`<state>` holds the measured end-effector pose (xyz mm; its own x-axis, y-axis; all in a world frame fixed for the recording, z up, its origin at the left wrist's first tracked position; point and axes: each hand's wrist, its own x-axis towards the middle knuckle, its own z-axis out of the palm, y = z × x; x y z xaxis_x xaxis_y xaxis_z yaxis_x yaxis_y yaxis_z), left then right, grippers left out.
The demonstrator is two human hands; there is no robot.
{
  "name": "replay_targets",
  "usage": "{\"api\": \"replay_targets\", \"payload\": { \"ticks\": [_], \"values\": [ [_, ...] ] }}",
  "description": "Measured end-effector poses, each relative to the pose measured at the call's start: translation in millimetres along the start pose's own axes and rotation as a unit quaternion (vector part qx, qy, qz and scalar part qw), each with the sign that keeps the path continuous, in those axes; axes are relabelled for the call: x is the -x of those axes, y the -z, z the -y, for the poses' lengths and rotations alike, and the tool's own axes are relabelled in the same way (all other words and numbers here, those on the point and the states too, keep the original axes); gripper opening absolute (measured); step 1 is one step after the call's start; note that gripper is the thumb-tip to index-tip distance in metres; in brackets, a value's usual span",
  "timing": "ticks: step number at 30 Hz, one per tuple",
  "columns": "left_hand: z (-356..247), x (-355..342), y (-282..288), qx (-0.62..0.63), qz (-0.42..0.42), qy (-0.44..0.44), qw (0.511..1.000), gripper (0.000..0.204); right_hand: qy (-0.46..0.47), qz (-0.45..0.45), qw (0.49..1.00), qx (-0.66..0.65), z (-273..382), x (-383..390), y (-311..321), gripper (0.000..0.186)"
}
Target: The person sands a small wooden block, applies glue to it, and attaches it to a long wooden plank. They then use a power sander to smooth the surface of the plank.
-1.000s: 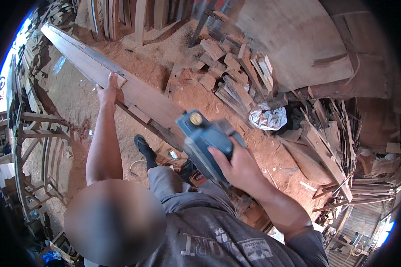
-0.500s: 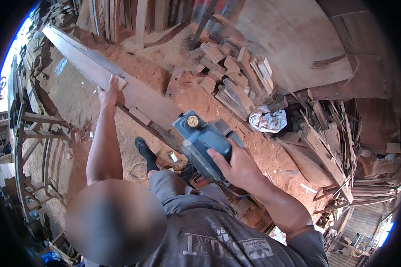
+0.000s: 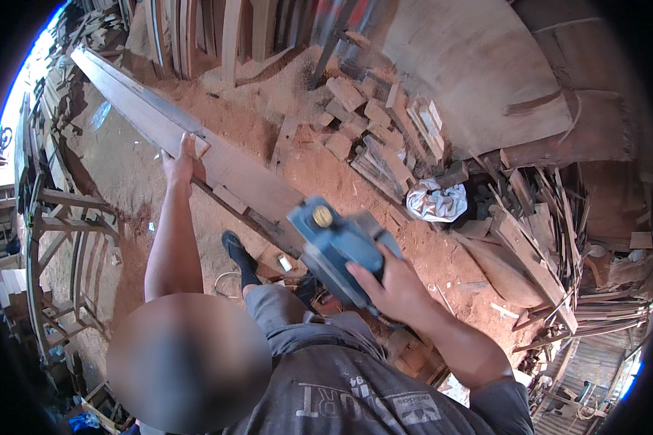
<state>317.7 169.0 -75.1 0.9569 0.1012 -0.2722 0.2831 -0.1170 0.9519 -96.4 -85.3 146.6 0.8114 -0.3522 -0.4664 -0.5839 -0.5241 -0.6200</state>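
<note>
A long wooden board [image 3: 247,170] slants from the far left toward my body. My left hand [image 3: 183,163] grips its near edge about midway, with the fingers over the top face and a small pale wood piece [image 3: 204,148] beside them. My right hand [image 3: 393,287] is closed round the rear handle of a blue electric hand planer [image 3: 334,235]. The planer, with its yellow front knob [image 3: 322,216], sits on the near end of the board and hides that end. What supports the board under the planer is hidden.
Offcut blocks [image 3: 374,116] lie heaped beyond the board, next to a white crumpled sack [image 3: 437,199]. Wood scraps [image 3: 533,239] pile up at the right. A large plywood sheet [image 3: 479,65] is at the back, and a wooden frame [image 3: 69,217] stands left. Sawdust covers the ground [image 3: 232,109].
The planer and my right hand have shifted slightly right and toward my body along the board. My left hand keeps its grip, a little lower in the picture.
</note>
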Motion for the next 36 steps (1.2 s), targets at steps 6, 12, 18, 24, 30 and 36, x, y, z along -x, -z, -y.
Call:
{"api": "replay_targets", "payload": {
  "ticks": [6,12,18,24,30,36],
  "values": [
    [3,-1,-11,-0.022,-0.026,-0.003,0.999,0.088,-0.001,0.006,1.0,-0.007,-47,79,16,0.072],
    [-4,12,-3,-0.009,-0.012,0.0,1.0,0.093,-0.011,0.006,1.0,0.003,5,-6,-1,0.066],
    [3,0,-11,-0.023,-0.017,-0.005,1.0,0.093,-0.035,0.014,0.999,0.013,-40,81,19,0.058],
    [5,0,-4,-0.014,-0.007,0.004,1.0,0.097,0.003,-0.02,1.0,-0.003,3,-2,-3,0.054],
    [6,-3,-6,-0.008,0.005,-0.021,1.0,0.106,-0.048,0.035,0.998,-0.023,-30,55,15,0.054],
    [6,-2,-9,-0.012,-0.009,0.006,1.0,0.114,0.029,-0.029,0.999,0.004,-32,31,3,0.054]
  ]
}}
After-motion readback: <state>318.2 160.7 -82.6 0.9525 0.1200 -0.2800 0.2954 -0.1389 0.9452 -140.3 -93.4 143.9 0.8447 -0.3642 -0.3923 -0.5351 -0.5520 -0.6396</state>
